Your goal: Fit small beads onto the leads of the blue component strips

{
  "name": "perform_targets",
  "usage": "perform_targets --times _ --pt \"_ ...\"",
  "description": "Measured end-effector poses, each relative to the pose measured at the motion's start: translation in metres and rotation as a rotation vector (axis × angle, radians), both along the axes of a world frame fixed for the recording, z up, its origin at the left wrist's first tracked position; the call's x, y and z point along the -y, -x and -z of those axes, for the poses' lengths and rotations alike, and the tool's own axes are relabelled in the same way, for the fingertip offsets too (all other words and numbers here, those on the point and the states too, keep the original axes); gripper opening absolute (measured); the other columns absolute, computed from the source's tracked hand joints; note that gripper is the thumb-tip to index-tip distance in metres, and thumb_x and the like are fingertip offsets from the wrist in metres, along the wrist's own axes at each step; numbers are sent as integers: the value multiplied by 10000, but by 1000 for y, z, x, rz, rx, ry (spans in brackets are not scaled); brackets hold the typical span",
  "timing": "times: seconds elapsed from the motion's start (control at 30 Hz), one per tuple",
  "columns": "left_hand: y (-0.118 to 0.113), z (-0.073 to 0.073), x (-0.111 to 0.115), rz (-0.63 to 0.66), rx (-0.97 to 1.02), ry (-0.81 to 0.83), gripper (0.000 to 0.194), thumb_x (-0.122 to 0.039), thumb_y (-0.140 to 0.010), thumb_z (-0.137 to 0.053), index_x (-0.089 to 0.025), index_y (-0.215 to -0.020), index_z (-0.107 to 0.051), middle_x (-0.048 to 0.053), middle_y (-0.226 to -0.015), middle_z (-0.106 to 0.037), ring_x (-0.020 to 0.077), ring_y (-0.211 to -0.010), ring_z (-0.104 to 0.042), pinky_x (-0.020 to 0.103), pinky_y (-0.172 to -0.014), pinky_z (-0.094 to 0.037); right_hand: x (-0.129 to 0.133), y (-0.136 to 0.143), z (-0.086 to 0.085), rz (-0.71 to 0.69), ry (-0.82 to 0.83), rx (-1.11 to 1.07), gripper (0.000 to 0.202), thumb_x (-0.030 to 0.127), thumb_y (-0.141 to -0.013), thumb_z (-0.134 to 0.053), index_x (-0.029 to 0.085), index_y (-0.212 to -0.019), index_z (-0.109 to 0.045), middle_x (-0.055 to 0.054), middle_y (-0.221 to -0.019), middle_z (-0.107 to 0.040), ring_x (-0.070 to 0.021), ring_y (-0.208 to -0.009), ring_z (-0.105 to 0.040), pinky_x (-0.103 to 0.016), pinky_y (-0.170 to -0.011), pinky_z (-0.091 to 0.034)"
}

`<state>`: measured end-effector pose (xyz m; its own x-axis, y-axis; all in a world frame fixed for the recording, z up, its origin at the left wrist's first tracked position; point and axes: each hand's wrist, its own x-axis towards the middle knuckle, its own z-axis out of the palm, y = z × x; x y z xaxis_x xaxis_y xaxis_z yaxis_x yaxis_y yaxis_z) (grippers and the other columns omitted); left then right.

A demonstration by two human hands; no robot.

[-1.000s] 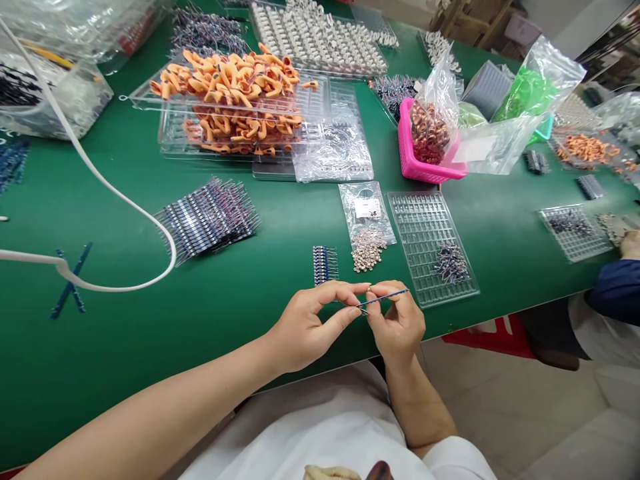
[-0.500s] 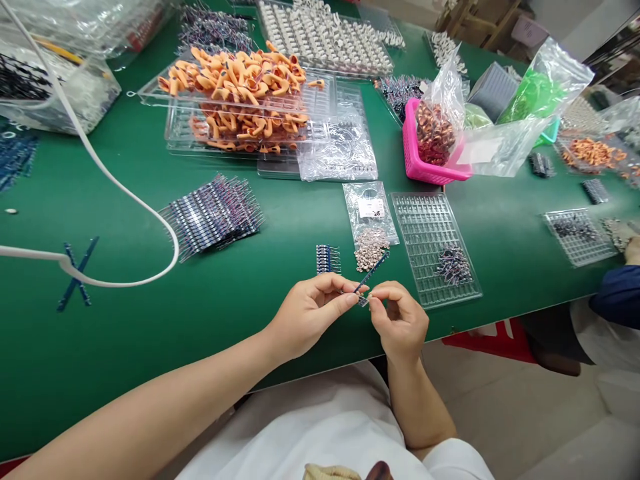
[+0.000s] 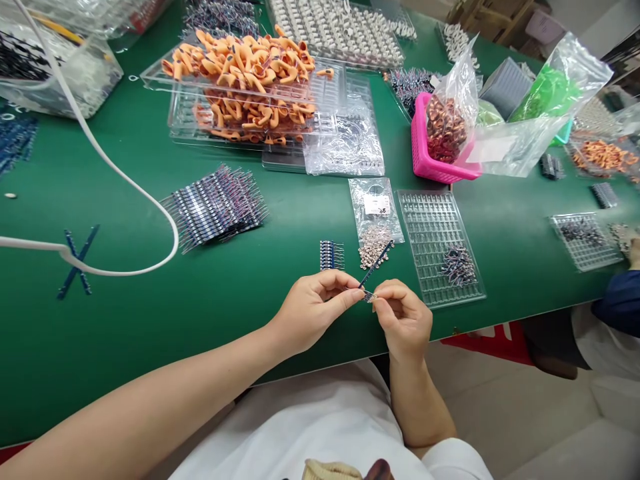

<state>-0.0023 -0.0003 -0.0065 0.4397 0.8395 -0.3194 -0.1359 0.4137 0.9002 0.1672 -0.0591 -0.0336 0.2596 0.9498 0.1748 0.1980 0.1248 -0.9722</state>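
My left hand (image 3: 313, 310) pinches a thin dark blue strip (image 3: 375, 265) that slants up to the right, with small wired parts at its lower end. My right hand (image 3: 406, 320) is closed, thumb and index fingertip pressed together at those parts; what it grips is too small to make out. Just beyond my fingers lies a short row of blue wired parts (image 3: 330, 255). Small beige pieces (image 3: 374, 248) spill from a clear labelled bag (image 3: 376, 203). To the right is a clear ribbed tray (image 3: 433, 227) with a heap of dark wired parts (image 3: 458, 265).
Stacked clear trays with orange pieces (image 3: 250, 73) stand at the back. A pink basket (image 3: 445, 172) is at back right. Left are a wired bundle (image 3: 217, 207), a white cable (image 3: 125, 183) and crossed blue strips (image 3: 77, 263). Another person's sleeve (image 3: 620, 300) shows at far right.
The view has shifted slightly, so the table items appear a little further right. Both hands stay together at the strip, with only a slight shift of the fingertips.
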Motion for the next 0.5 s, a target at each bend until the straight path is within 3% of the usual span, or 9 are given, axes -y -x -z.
perform_targets --times 0.5 --pt "-1 -1 -1 -4 1 18 153 -291 -777 -787 -160 -830 -731 19 -813 -742 149 -792 -676 262 -781 -536 0 1 -1 3 7 -26 65 196 -879 -682 218 -819 -676 -15 -780 -637 -153 -694 -592 -277 -588 -465"
